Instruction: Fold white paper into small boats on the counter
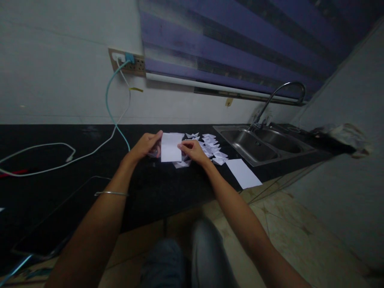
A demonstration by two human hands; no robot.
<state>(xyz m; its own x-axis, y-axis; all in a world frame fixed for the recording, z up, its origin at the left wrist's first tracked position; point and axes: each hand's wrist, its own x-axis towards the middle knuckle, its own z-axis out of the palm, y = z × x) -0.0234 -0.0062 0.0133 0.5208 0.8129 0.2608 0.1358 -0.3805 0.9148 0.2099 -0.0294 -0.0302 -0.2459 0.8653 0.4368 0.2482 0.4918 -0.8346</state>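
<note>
A white sheet of paper [171,148], roughly rectangular, is held up just above the dark counter between both hands. My left hand [149,145] grips its left edge, thumb at the upper corner and fingers partly behind it. Thumb and fingertips of my right hand [192,149] pinch the right edge. Several folded white paper pieces [211,146] lie in a cluster beyond and to the right of my right hand. Below the held sheet, more folded paper [181,164] shows in part. A flat white sheet [243,173] lies near the counter's front edge.
A steel double sink [255,146] with a curved faucet [277,92] is set in the black counter [150,192] at right. White and teal cables run from the wall socket [132,63] onto the counter at left. A dark flat device [42,240] lies at the front left.
</note>
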